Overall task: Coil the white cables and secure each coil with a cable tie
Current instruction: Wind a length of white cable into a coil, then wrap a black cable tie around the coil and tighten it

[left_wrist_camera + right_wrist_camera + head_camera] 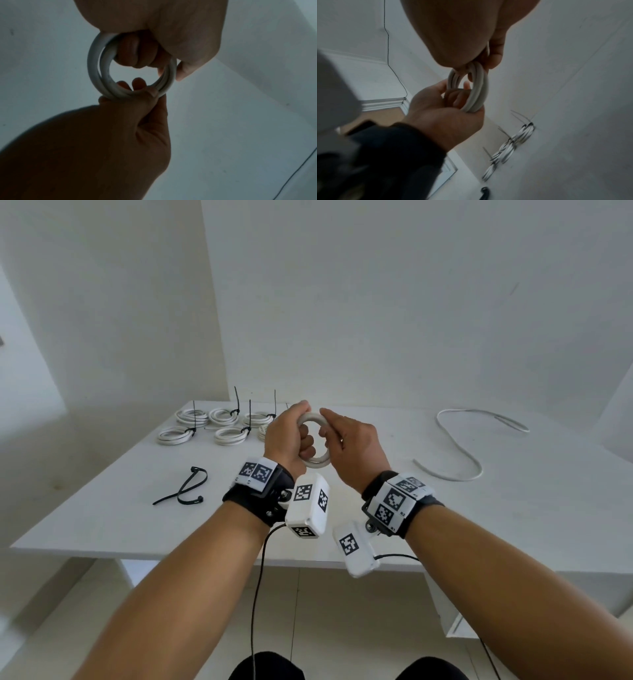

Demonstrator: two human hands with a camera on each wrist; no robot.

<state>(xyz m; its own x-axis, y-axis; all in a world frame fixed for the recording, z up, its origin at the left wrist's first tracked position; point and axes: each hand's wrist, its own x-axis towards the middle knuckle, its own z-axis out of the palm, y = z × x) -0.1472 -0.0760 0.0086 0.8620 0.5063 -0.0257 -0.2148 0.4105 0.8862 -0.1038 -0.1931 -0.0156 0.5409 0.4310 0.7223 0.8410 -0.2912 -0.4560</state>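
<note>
Above the table I hold a small white cable coil point(312, 418) of a few turns between both hands. My left hand point(291, 436) grips its left side, fingers curled through the ring; in the left wrist view these fingers point(135, 54) wrap the coil point(93, 65) from inside. My right hand point(337, 436) pinches the coil's opposite side, thumb and fingertips point(137, 83) closed over the strands. The right wrist view shows the coil point(479, 88) edge-on between my right hand point(493, 59) and left hand point(447, 102). No tie is on this coil.
Several tied coils point(222, 424) with black tie tails sticking up lie at the table's back left, also seen as tied coils point(513, 143). Loose black cable ties point(186, 491) lie front left. A loose white cable point(460, 446) snakes across the white table point(102, 508) at right.
</note>
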